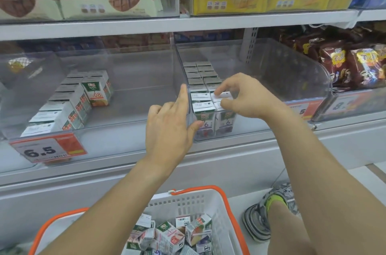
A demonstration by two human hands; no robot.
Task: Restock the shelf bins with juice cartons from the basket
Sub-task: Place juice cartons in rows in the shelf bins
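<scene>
Our right hand (240, 98) pinches a carton (222, 95) lying crosswise just beyond its fingertips — our left hand (170, 123), fingers spread, braces the bin (271, 87) wall beside it.

Basket (183, 202) cut off by bottom edge. Print on cartons in basket (167, 236) too small to read. Right hand (246, 98) hides part of front carton (222, 96). Snack bags (355, 65) cut off at right edge.

Two shelf bins side by side: left bin (125, 127) has cartons (62, 106) along its left wall, right bin (292, 96) has cartons (201, 87) in two rows at its left. Basket (211, 202) of cartons on floor below, in front; snack bags (344, 65) right.
</scene>
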